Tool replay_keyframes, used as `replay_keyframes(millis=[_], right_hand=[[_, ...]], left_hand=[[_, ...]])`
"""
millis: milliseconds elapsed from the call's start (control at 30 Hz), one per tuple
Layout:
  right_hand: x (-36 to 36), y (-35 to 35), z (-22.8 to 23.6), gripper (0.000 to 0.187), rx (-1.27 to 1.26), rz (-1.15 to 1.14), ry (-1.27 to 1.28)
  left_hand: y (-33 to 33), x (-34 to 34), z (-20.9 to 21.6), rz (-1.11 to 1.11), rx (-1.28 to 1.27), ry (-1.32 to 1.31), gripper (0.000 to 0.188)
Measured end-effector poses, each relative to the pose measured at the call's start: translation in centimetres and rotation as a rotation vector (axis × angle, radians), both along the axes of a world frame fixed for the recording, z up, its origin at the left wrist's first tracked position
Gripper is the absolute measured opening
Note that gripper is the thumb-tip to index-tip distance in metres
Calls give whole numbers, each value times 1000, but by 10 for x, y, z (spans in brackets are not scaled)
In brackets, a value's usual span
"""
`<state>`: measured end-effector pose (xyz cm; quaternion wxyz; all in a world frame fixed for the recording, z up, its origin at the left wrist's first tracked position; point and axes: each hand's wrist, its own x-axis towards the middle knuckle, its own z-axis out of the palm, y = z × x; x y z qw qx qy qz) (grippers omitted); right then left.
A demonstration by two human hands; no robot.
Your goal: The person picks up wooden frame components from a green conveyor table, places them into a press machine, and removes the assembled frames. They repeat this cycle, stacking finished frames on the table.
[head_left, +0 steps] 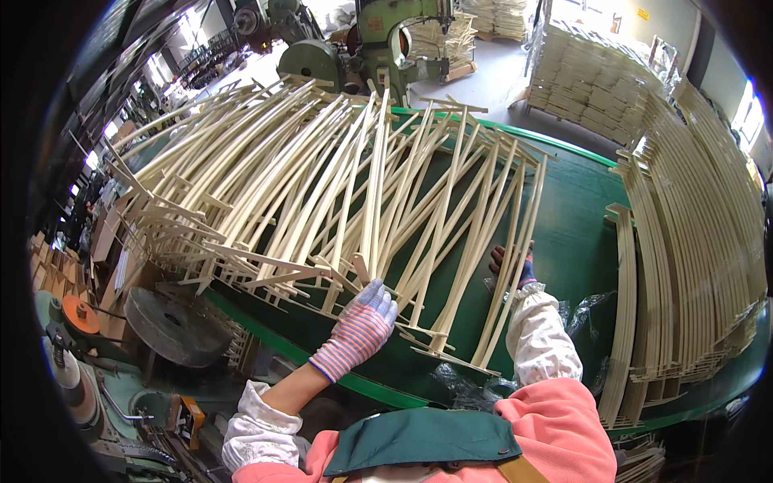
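Note:
A heap of pale wooden slat frames [274, 173], long thin strips with short crosspieces at their ends, lies across a green table. My left hand [358, 326], in a striped knit glove, is closed at the near end of one frame, with its fingers pressed together by a crosspiece. My right hand [515, 264], gloved too, reaches in at the heap's right edge. Its fingers curl around the long strips of the rightmost wooden frame [527, 213], which partly hide the hand.
Neatly stacked wooden frames [692, 241] stand on the green tabletop [576, 209] at the right. Crumpled clear plastic wrap [588, 314] lies near my right forearm. A green machine [386, 48] rises behind the table. A dark round wheel [177, 326] sits at the near left.

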<state>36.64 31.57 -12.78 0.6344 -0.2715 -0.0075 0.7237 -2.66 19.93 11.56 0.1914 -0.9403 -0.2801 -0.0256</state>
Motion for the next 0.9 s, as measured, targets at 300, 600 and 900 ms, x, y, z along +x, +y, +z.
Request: replay_keyframes(millis=[300, 600, 900], right_hand=[[-95, 74, 7, 63, -164, -182, -737], [-32, 64, -19, 60, -37, -4, -181], [-18, 23, -18, 67, 158, -297, 12]], left_hand=[[-25, 31, -24, -106, -235, -449, 50], [-7, 48, -80, -115, -339, -318, 15], [-13, 49, -79, -164, -342, -264, 22]])
